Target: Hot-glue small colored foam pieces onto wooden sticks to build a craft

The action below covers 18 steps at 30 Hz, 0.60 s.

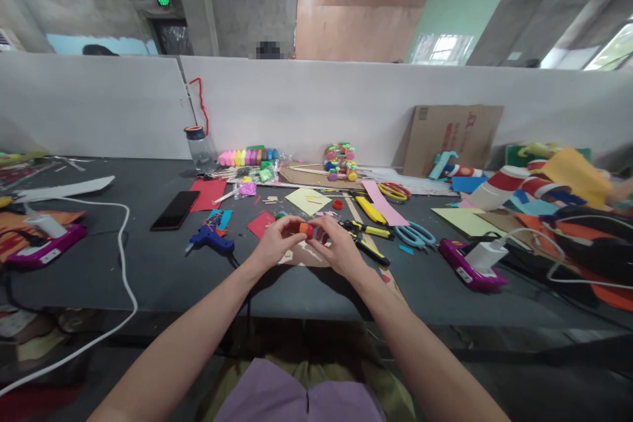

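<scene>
1. The light is soft and rather even; the window (442, 48) at the back is overexposed – its panes turn almost white.
2. A small green sign (163, 1) glows against the dull grey wall (247, 0).
3. Faint shadows lie on the tabletop (163, 270) below the left hand (279, 241) and right hand (341, 250); under the table it is dim.
4. Toward the edges, shapes look stretched and smeared – the orange paper (576, 178) especially.
5. Square pixels hide one patch above the partition (346, 105).

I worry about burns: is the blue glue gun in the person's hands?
No, the blue glue gun lies on the table, while the left hand and right hand hold a small red-orange piece.
</scene>
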Each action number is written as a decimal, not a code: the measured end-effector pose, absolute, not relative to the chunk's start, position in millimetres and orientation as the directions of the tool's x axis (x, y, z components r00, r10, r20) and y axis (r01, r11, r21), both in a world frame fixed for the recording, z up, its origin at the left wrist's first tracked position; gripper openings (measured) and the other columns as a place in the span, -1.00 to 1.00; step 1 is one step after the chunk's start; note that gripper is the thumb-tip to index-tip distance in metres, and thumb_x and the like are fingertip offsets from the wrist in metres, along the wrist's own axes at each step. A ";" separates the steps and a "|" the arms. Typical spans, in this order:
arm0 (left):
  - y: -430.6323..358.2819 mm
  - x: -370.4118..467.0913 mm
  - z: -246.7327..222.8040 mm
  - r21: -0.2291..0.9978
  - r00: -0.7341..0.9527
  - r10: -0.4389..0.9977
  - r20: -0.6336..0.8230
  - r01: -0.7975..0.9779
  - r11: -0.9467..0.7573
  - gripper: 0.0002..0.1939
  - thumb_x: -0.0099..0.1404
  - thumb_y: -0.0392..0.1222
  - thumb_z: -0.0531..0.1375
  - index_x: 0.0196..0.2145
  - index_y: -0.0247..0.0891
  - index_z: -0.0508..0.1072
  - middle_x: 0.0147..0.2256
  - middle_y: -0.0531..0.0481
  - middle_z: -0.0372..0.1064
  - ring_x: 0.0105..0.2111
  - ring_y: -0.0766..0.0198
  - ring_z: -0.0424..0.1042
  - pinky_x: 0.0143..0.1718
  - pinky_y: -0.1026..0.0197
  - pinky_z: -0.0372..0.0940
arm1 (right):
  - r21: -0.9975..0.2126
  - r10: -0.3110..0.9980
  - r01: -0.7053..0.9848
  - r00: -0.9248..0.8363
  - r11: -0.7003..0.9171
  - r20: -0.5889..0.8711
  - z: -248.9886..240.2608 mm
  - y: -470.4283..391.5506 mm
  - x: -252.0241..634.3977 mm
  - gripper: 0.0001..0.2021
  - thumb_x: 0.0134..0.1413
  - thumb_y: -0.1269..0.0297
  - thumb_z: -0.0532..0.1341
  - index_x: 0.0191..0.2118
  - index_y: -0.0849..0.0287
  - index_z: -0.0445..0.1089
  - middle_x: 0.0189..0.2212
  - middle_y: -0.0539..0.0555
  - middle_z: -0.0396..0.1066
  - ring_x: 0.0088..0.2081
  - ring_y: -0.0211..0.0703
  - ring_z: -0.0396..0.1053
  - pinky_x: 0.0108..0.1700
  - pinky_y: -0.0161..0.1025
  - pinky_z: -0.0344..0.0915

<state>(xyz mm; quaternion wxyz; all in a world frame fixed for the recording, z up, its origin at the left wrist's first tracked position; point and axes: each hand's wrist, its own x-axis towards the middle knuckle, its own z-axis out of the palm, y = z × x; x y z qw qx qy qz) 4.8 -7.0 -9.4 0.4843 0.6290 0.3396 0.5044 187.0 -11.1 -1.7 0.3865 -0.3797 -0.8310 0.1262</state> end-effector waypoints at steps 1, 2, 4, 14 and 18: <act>-7.0 4.7 -9.5 0.950 0.263 0.913 0.311 -0.067 -0.304 -0.65 0.08 -0.16 0.30 -0.17 -0.33 0.41 -0.20 -0.13 0.43 -0.18 0.17 0.43 -0.08 0.11 0.30 | -0.507 0.730 0.531 -0.415 0.679 0.543 -2.2 -10.8 187.1 -0.72 0.10 0.31 0.20 -0.04 0.11 0.32 -0.23 0.09 0.37 -0.37 -0.18 0.29 -0.27 -0.21 0.27; -7.1 4.6 -9.5 0.948 0.266 0.910 0.318 -0.073 -0.310 -0.65 0.08 -0.17 0.30 -0.17 -0.33 0.41 -0.20 -0.13 0.43 -0.18 0.17 0.43 -0.08 0.11 0.30 | -0.509 0.731 0.530 -0.415 0.678 0.542 -2.9 -10.3 187.4 -0.70 0.10 0.30 0.21 -0.02 0.11 0.31 -0.25 0.09 0.37 -0.37 -0.17 0.29 -0.27 -0.20 0.27; -7.5 4.2 -9.4 0.943 0.268 0.904 0.332 -0.076 -0.324 -0.65 0.08 -0.17 0.30 -0.17 -0.32 0.42 -0.20 -0.12 0.43 -0.18 0.17 0.42 -0.08 0.11 0.30 | -0.515 0.733 0.529 -0.402 0.675 0.548 -4.6 -9.1 188.1 -0.66 0.08 0.28 0.22 0.01 0.11 0.30 -0.25 0.09 0.37 -0.35 -0.16 0.31 -0.26 -0.19 0.27; -12.1 4.8 -6.5 0.920 0.282 0.880 0.383 -0.032 -0.390 -0.64 0.13 -0.18 0.27 -0.10 -0.30 0.40 -0.13 -0.15 0.41 -0.13 0.17 0.42 -0.05 0.12 0.30 | -0.514 0.733 0.528 -0.402 0.676 0.549 -1.4 -11.6 188.9 -0.72 0.12 0.33 0.18 -0.02 0.11 0.31 -0.29 0.07 0.35 -0.39 -0.19 0.29 -0.28 -0.21 0.28; -10.4 6.4 -7.7 0.949 0.238 0.919 0.315 -0.093 -0.301 -0.59 0.12 -0.10 0.27 -0.08 -0.30 0.38 -0.11 -0.16 0.42 -0.12 0.15 0.42 -0.08 0.12 0.32 | -0.476 0.704 0.532 -0.402 0.700 0.586 0.9 -12.9 188.4 -0.68 0.12 0.37 0.17 0.02 0.10 0.29 -0.33 0.04 0.34 -0.41 -0.20 0.29 -0.16 -0.14 0.29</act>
